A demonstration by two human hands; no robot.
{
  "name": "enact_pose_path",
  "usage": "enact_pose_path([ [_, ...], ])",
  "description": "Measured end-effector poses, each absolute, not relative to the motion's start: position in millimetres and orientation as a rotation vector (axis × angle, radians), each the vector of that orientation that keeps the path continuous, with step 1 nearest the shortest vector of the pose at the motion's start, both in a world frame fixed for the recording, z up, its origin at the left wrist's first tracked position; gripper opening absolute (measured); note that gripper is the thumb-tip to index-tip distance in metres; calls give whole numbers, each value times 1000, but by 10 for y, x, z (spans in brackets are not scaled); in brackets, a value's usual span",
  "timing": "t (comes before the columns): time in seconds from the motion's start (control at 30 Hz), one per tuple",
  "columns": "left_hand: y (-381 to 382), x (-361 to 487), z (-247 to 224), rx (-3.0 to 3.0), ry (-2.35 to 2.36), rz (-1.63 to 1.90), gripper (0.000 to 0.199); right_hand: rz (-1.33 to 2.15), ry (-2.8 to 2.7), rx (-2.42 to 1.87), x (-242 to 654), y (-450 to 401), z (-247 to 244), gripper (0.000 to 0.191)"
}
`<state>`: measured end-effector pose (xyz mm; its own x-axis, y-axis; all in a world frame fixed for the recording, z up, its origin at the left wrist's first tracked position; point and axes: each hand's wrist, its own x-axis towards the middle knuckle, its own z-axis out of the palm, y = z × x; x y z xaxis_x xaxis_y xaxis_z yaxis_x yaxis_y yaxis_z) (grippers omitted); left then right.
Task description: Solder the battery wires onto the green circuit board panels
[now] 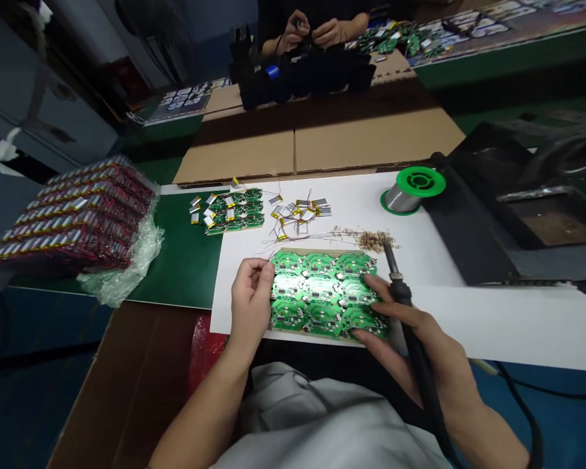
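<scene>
A green circuit board panel [318, 286] with rows of repeated boards lies at the near edge of the white sheet. My left hand [252, 292] pinches its upper left corner, thumb on top. A soldering iron [403, 306] with a black handle rests in my right hand [420, 345], its metal tip pointing away from me. Fingertips of that same hand also touch the panel's right side. Beyond the panel, small silver battery cells [300, 212] with thin wires lie in a loose pile. Brown crumbs [375, 240] are scattered near the iron's tip.
A green spool of solder wire [413, 189] stands right of the cells. Another board panel [235, 212] carries cells at left. Stacked wired cells [78, 215] sit far left in bubble wrap [127, 267]. A black metal case [517, 215] occupies the right. Opposite, a person's hands [317, 32] work.
</scene>
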<state>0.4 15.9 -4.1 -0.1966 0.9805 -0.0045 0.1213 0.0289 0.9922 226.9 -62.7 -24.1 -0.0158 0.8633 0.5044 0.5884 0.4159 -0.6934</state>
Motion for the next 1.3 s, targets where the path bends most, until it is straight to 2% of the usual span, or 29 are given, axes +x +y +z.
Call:
enact_pose_path([
  [0.17,36,-1,-6,1205,1460,1244,33,314,-1670,-1346,2191,-687,-256,27],
  [0.33,22,30,-18,1231,1466,1238,31,316,-1627,-1346,2118,-692,-283,30],
  [0.53,152,-99,97,1317,1412,1268,16,298,-1595,-1387,2096,-697,-263,29],
  [0.73,71,-197,269,1545,1256,1267,6,263,-1537,-1337,2079,-584,60,29],
  [0.9,2,-127,375,1603,1093,1252,13,546,-1444,-1207,1857,-350,408,28],
  [1.0,-10,-96,426,1646,1073,1206,14,852,-1355,-1143,1740,-251,492,24],
  [1.1,-19,-90,457,1687,1078,1170,14,1003,-1277,-1120,1674,-222,506,20],
  [1.3,-19,-111,480,1620,1086,1063,14,712,-1423,-1182,1649,-269,437,22],
])
